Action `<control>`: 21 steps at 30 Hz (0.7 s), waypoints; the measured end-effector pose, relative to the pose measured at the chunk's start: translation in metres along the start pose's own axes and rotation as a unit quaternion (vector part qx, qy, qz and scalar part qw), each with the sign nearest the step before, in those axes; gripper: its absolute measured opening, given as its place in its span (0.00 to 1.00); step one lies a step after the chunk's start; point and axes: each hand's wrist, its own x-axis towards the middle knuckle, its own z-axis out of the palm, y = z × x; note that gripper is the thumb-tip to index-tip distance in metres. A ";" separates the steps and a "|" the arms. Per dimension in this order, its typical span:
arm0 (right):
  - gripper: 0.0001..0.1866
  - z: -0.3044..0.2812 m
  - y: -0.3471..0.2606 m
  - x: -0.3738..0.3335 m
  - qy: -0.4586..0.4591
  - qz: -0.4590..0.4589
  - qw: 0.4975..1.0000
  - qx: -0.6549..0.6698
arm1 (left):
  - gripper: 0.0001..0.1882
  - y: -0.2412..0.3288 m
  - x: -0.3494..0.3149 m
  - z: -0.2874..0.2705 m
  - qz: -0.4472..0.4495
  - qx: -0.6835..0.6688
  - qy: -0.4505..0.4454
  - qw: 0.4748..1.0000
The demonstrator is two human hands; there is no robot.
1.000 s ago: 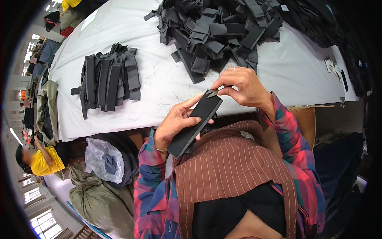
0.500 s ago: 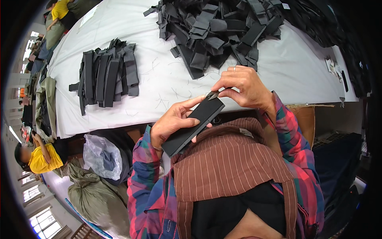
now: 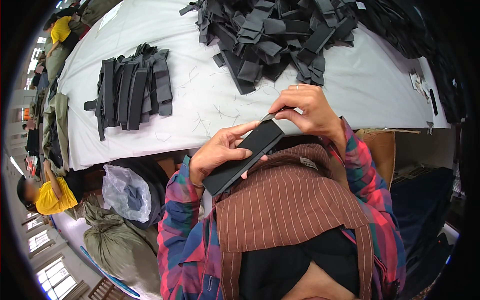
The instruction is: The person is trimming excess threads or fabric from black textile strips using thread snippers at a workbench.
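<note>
My left hand (image 3: 220, 155) grips a flat black fabric strip (image 3: 245, 157), held at a slant just off the table's near edge, thumb on top and fingertips showing along its right side. At the strip's far end my right hand (image 3: 307, 107) pinches a thin dark flap (image 3: 270, 117) between thumb and fingers. Whether that flap is part of the strip or a separate piece, I cannot tell. A ring is on one finger of the right hand. Beyond my hands a big heap of similar dark strips (image 3: 280, 30) lies on the table, and a neater row of strips (image 3: 127, 92) lies to the left.
The white-covered table (image 3: 195, 100) has loose threads scattered on it. Black material (image 3: 395, 30) is piled at the far right. Left of me stand an open plastic-lined bag (image 3: 125, 192) and a tied olive sack (image 3: 120, 245). A person in yellow (image 3: 56, 196) is at the left.
The pinched flap looks thinner and more drawn out toward my right hand, which has shifted slightly right. My left hand keeps its grip on the strip. The view has moved a little.
</note>
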 end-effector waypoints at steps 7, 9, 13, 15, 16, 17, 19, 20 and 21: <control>0.08 -0.002 -0.002 0.000 -0.004 0.016 1.000 0.027 | 0.35 0.003 -0.004 0.006 0.002 -0.013 0.021 1.000; 0.08 -0.001 0.001 -0.001 -0.013 0.015 1.000 0.023 | 0.34 0.002 -0.002 0.005 -0.003 -0.005 0.012 1.000; 0.10 0.002 -0.001 -0.002 0.020 0.093 0.994 0.044 | 0.33 -0.004 0.002 -0.001 0.010 0.037 -0.006 0.999; 0.11 0.002 -0.007 0.000 0.035 0.160 0.978 0.132 | 0.32 -0.005 0.005 0.000 0.018 0.117 0.031 0.993; 0.11 0.001 -0.010 0.002 -0.022 0.201 0.970 0.138 | 0.32 -0.006 0.006 0.002 0.018 0.115 0.032 0.993; 0.12 0.001 -0.011 0.003 -0.079 0.241 0.957 0.144 | 0.31 -0.007 0.006 0.006 0.032 0.116 0.055 0.991; 0.09 0.012 -0.006 -0.003 -0.087 0.227 0.962 0.124 | 0.30 -0.011 0.011 0.010 0.044 0.120 0.074 0.989; 0.08 0.016 -0.005 -0.006 -0.065 0.210 0.966 0.134 | 0.27 -0.018 0.016 0.008 0.091 0.151 0.114 0.978; 0.07 0.020 -0.005 -0.007 -0.044 0.190 0.970 0.145 | 0.25 -0.023 0.019 0.006 0.138 0.181 0.156 0.961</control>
